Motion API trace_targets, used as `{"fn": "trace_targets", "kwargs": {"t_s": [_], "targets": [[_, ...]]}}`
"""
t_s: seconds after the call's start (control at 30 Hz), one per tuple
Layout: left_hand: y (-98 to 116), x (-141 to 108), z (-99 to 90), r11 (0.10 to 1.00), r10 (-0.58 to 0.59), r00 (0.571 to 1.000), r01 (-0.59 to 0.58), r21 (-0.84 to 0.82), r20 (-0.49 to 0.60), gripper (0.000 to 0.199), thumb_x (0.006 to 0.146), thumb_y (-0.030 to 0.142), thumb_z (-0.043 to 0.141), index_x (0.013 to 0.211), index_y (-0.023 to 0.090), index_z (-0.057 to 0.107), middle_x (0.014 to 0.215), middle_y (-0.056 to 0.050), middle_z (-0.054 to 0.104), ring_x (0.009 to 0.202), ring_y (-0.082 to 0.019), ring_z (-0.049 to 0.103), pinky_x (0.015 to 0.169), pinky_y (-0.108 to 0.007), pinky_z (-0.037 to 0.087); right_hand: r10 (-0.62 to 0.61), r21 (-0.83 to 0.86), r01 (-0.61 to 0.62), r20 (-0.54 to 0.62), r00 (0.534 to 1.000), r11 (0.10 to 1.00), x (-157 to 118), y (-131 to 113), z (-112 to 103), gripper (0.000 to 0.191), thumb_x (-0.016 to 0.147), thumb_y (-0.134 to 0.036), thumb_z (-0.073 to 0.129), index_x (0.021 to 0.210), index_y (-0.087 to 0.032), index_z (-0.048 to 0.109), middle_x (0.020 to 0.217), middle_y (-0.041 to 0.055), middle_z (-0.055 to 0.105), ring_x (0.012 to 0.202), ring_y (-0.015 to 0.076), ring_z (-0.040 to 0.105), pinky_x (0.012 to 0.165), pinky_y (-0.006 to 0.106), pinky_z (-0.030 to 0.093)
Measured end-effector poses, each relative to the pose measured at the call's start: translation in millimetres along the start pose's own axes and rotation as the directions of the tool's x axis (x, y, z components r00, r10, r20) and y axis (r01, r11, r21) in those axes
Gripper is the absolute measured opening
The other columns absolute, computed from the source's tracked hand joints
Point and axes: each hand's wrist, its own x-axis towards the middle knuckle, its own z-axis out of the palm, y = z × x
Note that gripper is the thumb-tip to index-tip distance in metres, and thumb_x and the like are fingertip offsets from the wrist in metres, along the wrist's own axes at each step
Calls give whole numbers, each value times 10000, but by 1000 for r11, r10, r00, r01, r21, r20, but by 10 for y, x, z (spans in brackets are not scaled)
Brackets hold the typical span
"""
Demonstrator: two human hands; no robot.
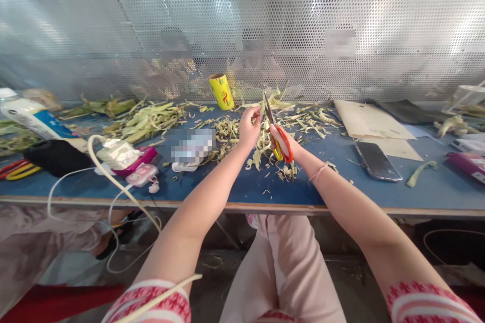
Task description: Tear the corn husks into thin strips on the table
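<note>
My right hand [283, 142] is closed around a pair of scissors [288, 154] with red and yellow handles. Their dark blades point up and away from me. My left hand [250, 123] pinches a small pale-green piece of dried plant [262, 107] right beside the blades. Below and around both hands lies a scattered heap of curled pale plant scraps [259, 154] on the blue tabletop [242, 181]. More long, yellowish-green dried stalks [151, 120] are piled to the left of my left hand.
A yellow wrapped roll [222, 93] stands by the perforated metal screen [295, 20]. Left are a white bottle [34, 113], a black pouch [56, 157], chargers [123, 154] and loose cables [109, 176]. Right are paper sheets [371, 118], a phone [378, 161] and a purple box [468, 165].
</note>
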Motion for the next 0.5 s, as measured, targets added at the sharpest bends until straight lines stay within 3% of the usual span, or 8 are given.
{"fn": "trace_targets", "kwargs": {"t_s": [0.23, 0.37, 0.5], "targets": [[42, -42, 21, 995, 16, 997, -23, 97, 73, 277, 711, 16, 681, 877, 235, 719, 868, -29, 644, 944, -192, 600, 971, -336, 429, 28, -14, -28, -15, 999, 1000, -22, -65, 2, 555, 748, -788, 460, 802, -237, 426, 607, -64, 418, 524, 91, 423, 540, 251, 423], [-12, -31, 4, 969, 111, 986, -136, 204, 127, 240, 750, 72, 676, 930, 225, 713, 878, -38, 654, 905, -186, 614, 941, -342, 454, 27, -37, -28, -39, 999, 999, -12, -32, -14, 515, 780, -754, 463, 817, -240, 465, 599, -54, 433, 521, 105, 431, 528, 262, 414], [-104, -2, -35, 898, 228, 949, -291, 330, 216, 203, 824, 193, 638, 1023, 209, 675, 903, -49, 658, 879, -178, 621, 894, -365, 498, 9, -187, -22, -69, 998, 982, -23, -62, -53, 467, 825, -703, 441, 791, -239, 476, 584, -38, 466, 537, 129, 460, 553, 277, 410]]}}
